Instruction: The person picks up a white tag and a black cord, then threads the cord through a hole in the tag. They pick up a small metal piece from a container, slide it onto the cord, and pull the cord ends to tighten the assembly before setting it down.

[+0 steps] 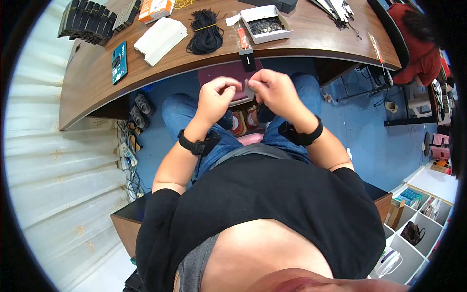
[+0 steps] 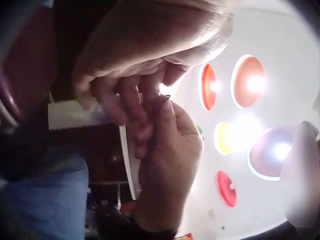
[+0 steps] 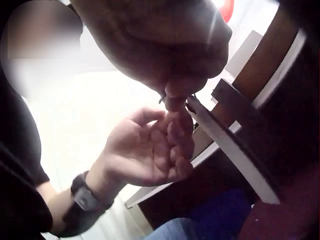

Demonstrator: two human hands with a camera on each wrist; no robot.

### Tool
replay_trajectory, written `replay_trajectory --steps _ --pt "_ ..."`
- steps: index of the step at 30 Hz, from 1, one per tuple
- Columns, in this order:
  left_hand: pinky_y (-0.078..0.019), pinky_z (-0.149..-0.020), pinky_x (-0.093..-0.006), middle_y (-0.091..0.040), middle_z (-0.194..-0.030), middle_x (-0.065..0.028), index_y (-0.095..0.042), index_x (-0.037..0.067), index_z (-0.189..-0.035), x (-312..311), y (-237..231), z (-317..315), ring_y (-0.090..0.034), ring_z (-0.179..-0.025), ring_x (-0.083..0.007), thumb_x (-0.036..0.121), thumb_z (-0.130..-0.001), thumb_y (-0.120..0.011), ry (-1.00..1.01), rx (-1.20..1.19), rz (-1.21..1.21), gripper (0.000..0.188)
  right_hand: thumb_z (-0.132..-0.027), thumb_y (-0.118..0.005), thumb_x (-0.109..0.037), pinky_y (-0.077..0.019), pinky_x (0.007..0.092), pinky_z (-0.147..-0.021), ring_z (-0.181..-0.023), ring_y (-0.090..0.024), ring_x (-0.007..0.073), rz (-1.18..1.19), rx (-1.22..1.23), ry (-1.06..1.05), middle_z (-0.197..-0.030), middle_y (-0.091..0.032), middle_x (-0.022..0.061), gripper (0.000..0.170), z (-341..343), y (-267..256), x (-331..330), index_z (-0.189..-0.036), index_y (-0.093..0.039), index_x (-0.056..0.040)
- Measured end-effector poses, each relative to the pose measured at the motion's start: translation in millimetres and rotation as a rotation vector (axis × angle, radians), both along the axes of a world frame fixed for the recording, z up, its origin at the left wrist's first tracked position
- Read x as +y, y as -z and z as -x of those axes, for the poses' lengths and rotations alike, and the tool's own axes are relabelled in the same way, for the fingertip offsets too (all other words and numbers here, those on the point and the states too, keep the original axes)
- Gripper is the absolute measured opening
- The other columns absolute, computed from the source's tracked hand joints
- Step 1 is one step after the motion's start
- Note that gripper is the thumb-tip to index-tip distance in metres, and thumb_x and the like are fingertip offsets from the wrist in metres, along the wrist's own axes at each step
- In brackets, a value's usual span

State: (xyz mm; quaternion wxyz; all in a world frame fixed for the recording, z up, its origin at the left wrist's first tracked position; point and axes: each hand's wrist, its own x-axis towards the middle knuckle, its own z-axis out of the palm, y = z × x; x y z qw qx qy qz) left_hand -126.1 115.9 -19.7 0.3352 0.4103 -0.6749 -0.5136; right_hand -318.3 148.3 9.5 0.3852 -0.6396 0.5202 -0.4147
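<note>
In the head view the left hand (image 1: 215, 101) and right hand (image 1: 279, 93) meet above the lap, thumbs and fingers bent. A thin dark cord (image 2: 167, 96) is pinched at the right hand's (image 2: 167, 160) thumb tip in the left wrist view; the left hand (image 2: 155, 45) closes on it from above. A pale, dark-edged strip (image 3: 235, 150) slants down from the fingertips in the right wrist view. There the left hand (image 3: 150, 145) has curled fingers against those of the right hand (image 3: 160, 45). Fingers hide most of the cord.
On the table (image 1: 311, 36) lie a black cord bundle (image 1: 205, 34), a white box of small dark pieces (image 1: 265, 27), white sheets (image 1: 160, 40), a blue packet (image 1: 119, 63) and black stacks (image 1: 87, 22). A small black box (image 1: 247, 59) stands at the near edge. Another person (image 1: 413, 44) sits at right.
</note>
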Motion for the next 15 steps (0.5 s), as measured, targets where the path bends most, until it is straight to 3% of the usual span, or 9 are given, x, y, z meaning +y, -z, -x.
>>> replay_trajectory --steps 2,3,5,7,8,9,11,13,15 --pt "-0.0407 -0.095 -0.034 -0.057 -0.115 -0.0138 -0.057 0.004 -0.117 2 -8 10 -0.053 -0.109 -0.0259 0.008 -0.071 -0.063 -0.009 -0.163 0.437 0.047 -0.092 -0.055 -0.014 -0.0371 0.0199 -0.043 -0.046 -0.048 0.0055 -0.269 -0.327 -0.153 -0.059 -0.057 0.0012 0.016 10 -10 -5 -0.085 -0.062 -0.0016" --pt "-0.0373 -0.099 -0.0337 -0.053 -0.122 -0.012 -0.05 0.003 -0.125 0 4 12 -0.051 -0.112 -0.0226 0.008 -0.076 -0.064 0.086 -0.066 0.386 0.051 -0.094 -0.054 -0.014 -0.035 0.0183 -0.042 -0.045 -0.046 0.0048 -0.318 -0.464 -0.208 -0.059 -0.057 0.0006 0.017 13 -10 -7 -0.087 -0.062 -0.001" --pt "-0.0384 -0.098 -0.031 -0.055 -0.12 -0.0082 -0.049 0.002 -0.126 1 22 17 -0.051 -0.11 -0.0167 0.009 -0.083 -0.065 0.353 0.338 -0.253 0.047 -0.094 -0.053 -0.012 -0.0347 0.0174 -0.042 -0.047 -0.047 0.0054 -0.394 -0.595 -0.263 -0.06 -0.056 0.0014 0.016 17 -11 -8 -0.089 -0.062 0.0" --pt "-0.044 -0.088 -0.026 -0.058 -0.107 -0.0032 -0.052 0.001 -0.119 7 15 19 -0.055 -0.099 -0.0103 0.01 -0.087 -0.064 0.38 0.37 -0.361 0.036 -0.093 -0.054 -0.012 -0.037 0.0174 -0.044 -0.05 -0.05 0.0055 -0.398 -0.619 -0.229 -0.061 -0.057 0.0016 0.014 18 -12 -9 -0.089 -0.062 -0.0002" --pt "-0.0447 -0.087 -0.0257 -0.059 -0.103 -0.0022 -0.053 0.001 -0.115 7 17 16 -0.056 -0.097 -0.0102 0.012 -0.087 -0.064 0.361 0.321 -0.371 0.032 -0.09 -0.058 -0.009 -0.043 0.0217 -0.048 -0.055 -0.056 0.0081 -0.278 -0.481 -0.076 -0.064 -0.06 0.0034 0.01 17 -16 -6 -0.087 -0.062 0.0003" --pt "-0.0455 -0.086 -0.0254 -0.06 -0.098 -0.0013 -0.054 0.001 -0.112 7 17 14 -0.058 -0.095 -0.01 0.013 -0.088 -0.063 0.341 0.273 -0.379 0.029 -0.087 -0.061 -0.008 -0.0479 0.0269 -0.054 -0.06 -0.061 0.0113 0.2 0.016 0.134 -0.069 -0.063 0.0054 0.008 19 -12 -6 -0.085 -0.063 0.0002" --pt "-0.0469 -0.077 -0.0236 -0.06 -0.094 -0.0001 -0.055 0.002 -0.11 6 13 9 -0.057 -0.083 -0.0082 0.012 -0.087 -0.065 0.303 0.173 -0.309 0.028 -0.085 -0.062 -0.008 -0.0492 0.0286 -0.058 -0.065 -0.063 0.0131 0.813 0.425 0.368 -0.074 -0.065 0.007 0.008 31 -15 -9 -0.083 -0.063 -0.0001" --pt "-0.0467 -0.073 -0.0232 -0.061 -0.096 -0.0004 -0.056 0.001 -0.11 5 3 5 -0.056 -0.079 -0.0072 0.012 -0.086 -0.065 0.281 0.115 -0.299 0.028 -0.089 -0.059 -0.011 -0.0502 0.0278 -0.063 -0.071 -0.064 0.0139 0.711 0.232 0.407 -0.077 -0.067 0.0073 0.013 31 -12 -5 -0.083 -0.062 -0.0011" --pt "-0.0457 -0.069 -0.0273 -0.061 -0.091 -0.005 -0.059 0.0 -0.108 7 3 6 -0.056 -0.076 -0.0135 0.013 -0.081 -0.069 0.171 -0.045 0.113 0.031 -0.092 -0.057 -0.013 -0.0503 0.0282 -0.066 -0.073 -0.065 0.0154 0.507 -0.089 0.403 -0.078 -0.067 0.0076 0.015 28 -6 -3 -0.085 -0.06 -0.0009"
